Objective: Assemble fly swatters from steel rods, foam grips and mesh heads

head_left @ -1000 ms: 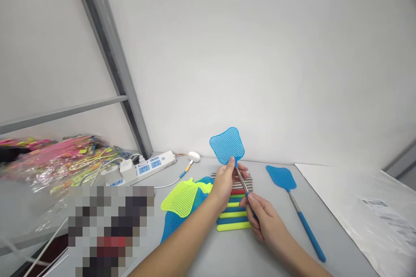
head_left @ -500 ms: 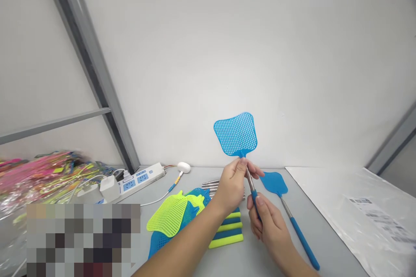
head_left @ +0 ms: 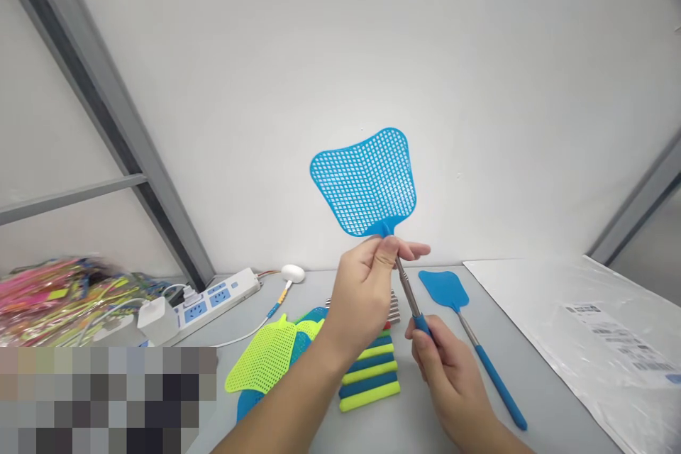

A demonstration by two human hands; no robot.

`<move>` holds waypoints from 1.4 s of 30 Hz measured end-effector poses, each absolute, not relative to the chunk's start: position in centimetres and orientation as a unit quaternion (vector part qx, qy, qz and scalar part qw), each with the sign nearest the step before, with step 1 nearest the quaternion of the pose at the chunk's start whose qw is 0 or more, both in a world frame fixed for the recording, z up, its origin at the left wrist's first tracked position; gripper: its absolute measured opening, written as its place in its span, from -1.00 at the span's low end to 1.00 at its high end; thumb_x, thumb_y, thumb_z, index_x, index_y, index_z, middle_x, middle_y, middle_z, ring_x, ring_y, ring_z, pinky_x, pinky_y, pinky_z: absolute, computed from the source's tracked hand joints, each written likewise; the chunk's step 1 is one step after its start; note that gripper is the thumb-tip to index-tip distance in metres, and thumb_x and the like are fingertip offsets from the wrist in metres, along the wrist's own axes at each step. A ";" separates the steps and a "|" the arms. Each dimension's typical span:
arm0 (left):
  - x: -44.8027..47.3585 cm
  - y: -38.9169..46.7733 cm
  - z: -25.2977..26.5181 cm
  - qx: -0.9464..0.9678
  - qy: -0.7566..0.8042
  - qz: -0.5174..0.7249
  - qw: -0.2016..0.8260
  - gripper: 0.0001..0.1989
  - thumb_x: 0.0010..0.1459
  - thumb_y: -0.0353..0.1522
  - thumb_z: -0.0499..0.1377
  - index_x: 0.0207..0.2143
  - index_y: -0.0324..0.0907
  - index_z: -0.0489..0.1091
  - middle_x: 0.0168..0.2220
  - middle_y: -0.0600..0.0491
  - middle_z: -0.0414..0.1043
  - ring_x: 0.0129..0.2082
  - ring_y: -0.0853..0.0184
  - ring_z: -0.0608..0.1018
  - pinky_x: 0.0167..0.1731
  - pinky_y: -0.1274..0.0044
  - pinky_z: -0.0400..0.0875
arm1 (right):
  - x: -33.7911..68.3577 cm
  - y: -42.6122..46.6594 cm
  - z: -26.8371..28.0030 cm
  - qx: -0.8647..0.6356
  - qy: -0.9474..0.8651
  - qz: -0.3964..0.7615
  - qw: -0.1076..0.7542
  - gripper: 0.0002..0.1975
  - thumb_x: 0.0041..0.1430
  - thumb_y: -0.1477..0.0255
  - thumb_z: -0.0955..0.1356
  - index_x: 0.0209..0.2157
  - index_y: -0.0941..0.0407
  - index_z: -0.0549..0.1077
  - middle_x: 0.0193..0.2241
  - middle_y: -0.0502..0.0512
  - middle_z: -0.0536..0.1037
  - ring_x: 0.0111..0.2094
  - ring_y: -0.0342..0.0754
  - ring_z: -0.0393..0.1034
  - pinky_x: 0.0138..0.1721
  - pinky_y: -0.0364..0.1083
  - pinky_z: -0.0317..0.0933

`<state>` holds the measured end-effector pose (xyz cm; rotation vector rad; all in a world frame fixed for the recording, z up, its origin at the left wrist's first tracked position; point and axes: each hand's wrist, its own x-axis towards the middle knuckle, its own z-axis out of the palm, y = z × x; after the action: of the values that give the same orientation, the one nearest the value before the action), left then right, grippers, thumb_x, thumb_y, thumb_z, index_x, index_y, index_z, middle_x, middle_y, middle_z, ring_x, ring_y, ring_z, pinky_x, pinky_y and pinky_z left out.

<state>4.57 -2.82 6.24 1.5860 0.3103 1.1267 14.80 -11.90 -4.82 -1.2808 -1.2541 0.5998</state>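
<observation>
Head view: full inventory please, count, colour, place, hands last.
Held swatter: 1, blue with silver shaft, centre
Lying swatter: 1, blue with silver shaft, right of centre on table
Loose swatter heads: several overlapping, lime and blue, left of centre
Grips: several in a row, lime, blue, red, centre
Rods: several, silver, behind left hand
Power strip: 1, white and blue, left
Plugs: at least 2, white, on strip
Rounded device: 1, white, near wall
Bagged pile: uncountable, pink and yellow, far left
Labelled bag: 1, white, right
Table: 1, grey, underneath
Left hand: 1, bare, below swatter head
Right hand: 1, bare, round blue grip
</observation>
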 end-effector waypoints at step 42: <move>4.6 -3.1 5.3 0.646 0.152 0.487 0.568 -0.62 0.34 -0.18 -0.05 -0.46 -0.16 0.34 -0.44 0.04 0.45 -0.34 0.34 0.45 -0.22 0.50 0.32 | 12.3 -11.5 -5.7 -0.502 -0.431 0.370 0.652 -0.58 0.31 0.07 0.18 -0.50 0.07 0.16 -0.61 -0.13 0.05 -0.58 -0.19 -0.10 -0.56 -0.17 -0.12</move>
<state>4.61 -3.14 5.30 1.5173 0.3560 1.1451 12.34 -11.53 -5.68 -1.1403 -0.9787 0.8404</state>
